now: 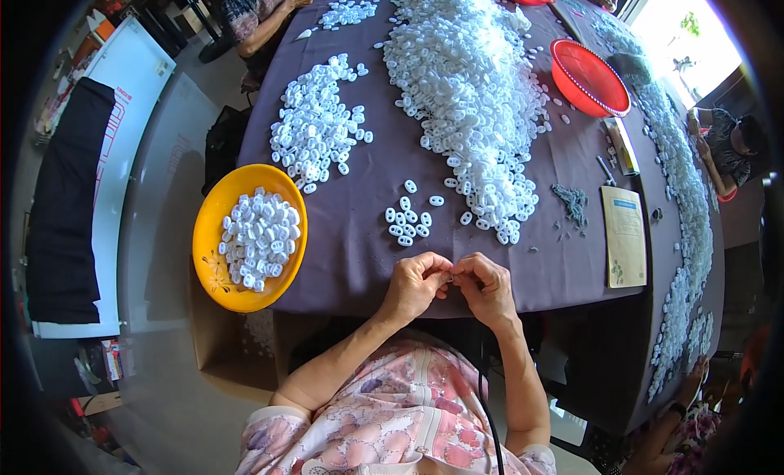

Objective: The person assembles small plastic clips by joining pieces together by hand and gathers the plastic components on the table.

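At the table's near edge, my left hand (414, 289) and my right hand (486, 289) meet with fingertips pinched together. Between them is something tiny, mostly hidden by the fingers. Just beyond my hands lies a small cluster of white oval plastic pieces (406, 218), each with two holes. A large heap of the same pieces (465, 91) stretches away up the table. Another pile (314, 124) sits to its left. Near the left table edge, a yellow bowl (206, 238) holds many white pieces. To the right of the heap lies a tangle of small grey-green bits (571, 203).
A red basin (588, 83) and a brown paper envelope (623, 238) rest on the right. Below the bowl stands a cardboard box (224, 348). A second table along the right carries a long band of white pieces (686, 222). Other people sit around the tables.
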Tool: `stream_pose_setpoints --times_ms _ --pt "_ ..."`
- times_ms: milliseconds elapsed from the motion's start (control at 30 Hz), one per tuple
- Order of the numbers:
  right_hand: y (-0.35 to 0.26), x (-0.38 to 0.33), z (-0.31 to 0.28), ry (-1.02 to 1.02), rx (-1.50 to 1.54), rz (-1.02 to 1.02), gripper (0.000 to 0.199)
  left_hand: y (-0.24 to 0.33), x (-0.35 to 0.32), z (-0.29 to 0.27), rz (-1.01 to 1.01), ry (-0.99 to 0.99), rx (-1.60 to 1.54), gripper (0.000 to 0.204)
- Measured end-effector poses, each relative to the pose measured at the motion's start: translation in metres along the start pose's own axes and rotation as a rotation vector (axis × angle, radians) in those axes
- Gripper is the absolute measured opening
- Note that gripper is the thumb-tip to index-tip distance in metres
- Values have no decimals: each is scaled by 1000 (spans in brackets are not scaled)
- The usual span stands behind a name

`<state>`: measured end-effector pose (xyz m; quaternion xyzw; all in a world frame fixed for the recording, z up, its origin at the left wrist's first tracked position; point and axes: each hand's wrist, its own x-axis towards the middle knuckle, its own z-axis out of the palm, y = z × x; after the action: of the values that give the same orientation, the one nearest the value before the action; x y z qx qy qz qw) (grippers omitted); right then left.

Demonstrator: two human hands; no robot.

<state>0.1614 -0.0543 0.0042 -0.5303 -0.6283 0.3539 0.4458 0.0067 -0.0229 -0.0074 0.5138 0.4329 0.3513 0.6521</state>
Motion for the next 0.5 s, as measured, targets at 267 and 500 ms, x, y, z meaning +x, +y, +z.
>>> stream_pose_setpoints --times_ms 267,500 --pt "5 -3 7 64 39 36 15 -6 -1 4 35 71 -60 7" --pt "4 -5 7 83 54 13 15 -4 -1 1 15 42 -6 7"
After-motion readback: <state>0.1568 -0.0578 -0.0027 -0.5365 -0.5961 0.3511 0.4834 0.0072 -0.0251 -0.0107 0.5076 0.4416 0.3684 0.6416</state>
